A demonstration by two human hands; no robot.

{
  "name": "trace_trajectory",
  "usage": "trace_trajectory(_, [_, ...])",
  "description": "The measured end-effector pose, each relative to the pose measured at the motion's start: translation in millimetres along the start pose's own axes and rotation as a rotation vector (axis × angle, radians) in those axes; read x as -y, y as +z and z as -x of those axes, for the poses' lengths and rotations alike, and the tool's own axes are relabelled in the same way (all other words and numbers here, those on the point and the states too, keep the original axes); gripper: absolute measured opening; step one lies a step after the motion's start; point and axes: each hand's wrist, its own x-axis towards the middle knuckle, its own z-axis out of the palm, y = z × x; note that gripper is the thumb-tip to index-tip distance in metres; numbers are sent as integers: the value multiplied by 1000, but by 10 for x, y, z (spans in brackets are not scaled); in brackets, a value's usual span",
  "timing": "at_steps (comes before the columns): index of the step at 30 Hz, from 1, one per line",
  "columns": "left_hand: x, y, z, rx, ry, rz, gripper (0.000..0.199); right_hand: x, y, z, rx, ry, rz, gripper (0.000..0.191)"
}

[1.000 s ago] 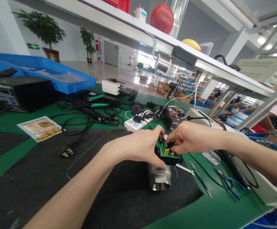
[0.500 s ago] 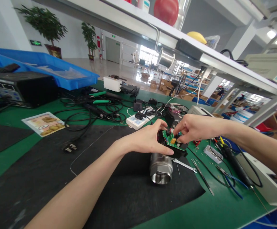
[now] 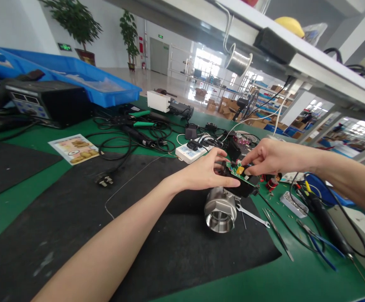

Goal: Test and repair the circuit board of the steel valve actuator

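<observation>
A green circuit board (image 3: 239, 171) with a yellow part sits in a black housing (image 3: 243, 188) on top of a metal valve body (image 3: 220, 212). My left hand (image 3: 209, 170) is wrapped round the housing's left side, thumb along the front edge. Over the board's right part, my right hand (image 3: 262, 157) has its thumb and index finger bent down onto the board or its parts; what exactly they pinch is too small to tell. The valve's round opening faces the front of the black mat (image 3: 170, 251).
Right of the valve lie a wrench (image 3: 253, 215), tweezers (image 3: 278, 235), pliers (image 3: 321, 245), a tray of small screws (image 3: 294, 204) and a soldering iron (image 3: 327, 222). Behind are a power strip (image 3: 190, 153) and cables. A shelf (image 3: 327, 63) overhangs the bench.
The view has shifted, so the bench and items appear farther right and slightly higher. The housing and board now look tilted more toward the back. Both hands remain at the housing.
</observation>
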Motion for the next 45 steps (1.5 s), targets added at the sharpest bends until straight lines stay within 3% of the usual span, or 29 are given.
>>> trace_trajectory(8, [49,-18,-5,-7,-2,18,88,-47,15,-52,-46,28,-62,46])
trace_trajectory(22, [50,-16,-7,6,2,34,84,-43,0,-47,-29,37,-51,45])
trace_trajectory(36, [29,-34,-21,10,-5,43,87,79,-23,-36,3,-35,-48,30])
trace_trajectory(42, [88,-74,-30,-30,-25,57,80,23,8,-64,-137,-12,-221,35])
trace_trajectory(45, [120,-113,-35,-61,-53,47,81,-49,106,-28,-367,-17,-205,42])
